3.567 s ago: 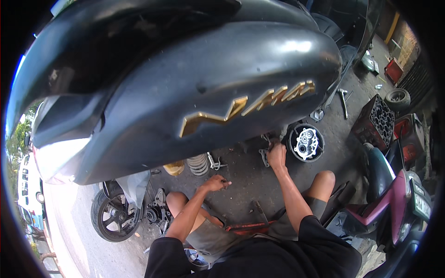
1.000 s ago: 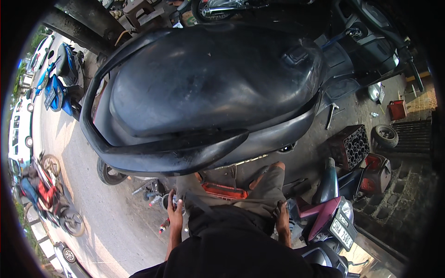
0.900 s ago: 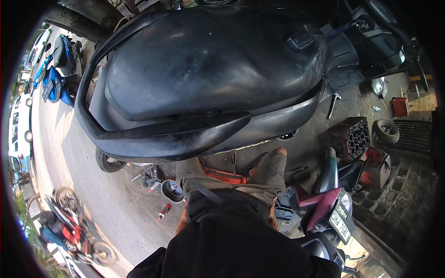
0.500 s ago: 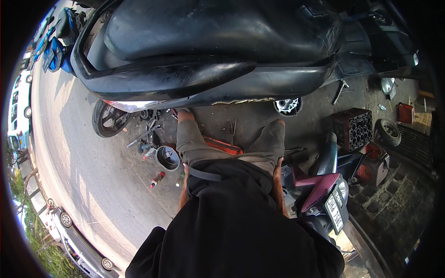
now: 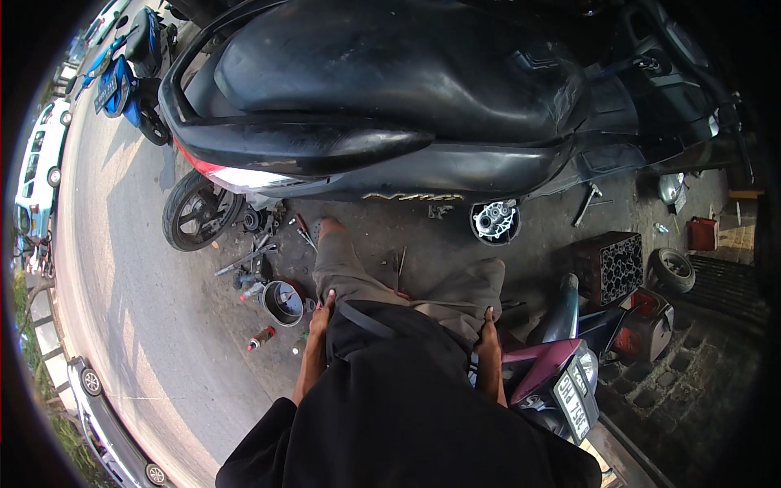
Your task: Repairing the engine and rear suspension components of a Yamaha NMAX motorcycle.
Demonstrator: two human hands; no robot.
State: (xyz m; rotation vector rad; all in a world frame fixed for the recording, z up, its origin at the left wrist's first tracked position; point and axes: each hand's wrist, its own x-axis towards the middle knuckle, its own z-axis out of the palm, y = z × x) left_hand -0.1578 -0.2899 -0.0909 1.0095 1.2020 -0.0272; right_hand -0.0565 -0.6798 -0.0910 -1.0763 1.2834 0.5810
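I stand or crouch beside a large black scooter [image 5: 390,73], my legs in grey-brown shorts [image 5: 447,313]. My left hand [image 5: 323,313] is at the left side of the shorts, thumb up, its fingers closed on the cloth. At the other side my right hand [image 5: 488,327] grips the shorts in the same way; the fingertips of both hands are largely hidden. Under the scooter's side lies a round pan [image 5: 494,236] with a pale metal engine cover in it. Neither hand touches the scooter.
Left of my legs are a metal basin [image 5: 283,302], a red spray can [image 5: 261,338] and scattered tools [image 5: 252,264]. A purple scooter [image 5: 541,370] stands close at my right. Beyond it are a dark crate [image 5: 610,264] and a small wheel [image 5: 673,270]. A road [image 5: 106,268] runs at left.
Both hands have moved forward and up along the sides of my shorts. The view has shifted, so the black scooter and pan appear lower and more of the pan shows.
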